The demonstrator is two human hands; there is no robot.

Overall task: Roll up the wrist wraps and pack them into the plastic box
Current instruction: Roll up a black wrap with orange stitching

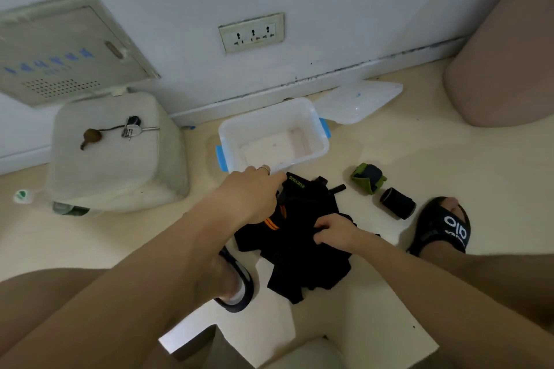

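Observation:
A heap of black wrist wraps (302,252) with orange stripes lies on the floor between my feet. My left hand (254,192) grips the heap's far end, near a wrap with yellow lettering. My right hand (335,229) pinches the black fabric in the middle of the heap. Just beyond stands the clear plastic box (302,112) with blue latches, open and with nothing inside. To the right lie a rolled green-and-dark wrap (369,178) and a rolled black wrap (397,203).
The box's clear lid (359,100) lies against the skirting board at the back right. A pale padded stool (114,156) with keys on it stands at left. A pink seat (506,60) fills the right corner. My sandalled feet (443,228) flank the heap.

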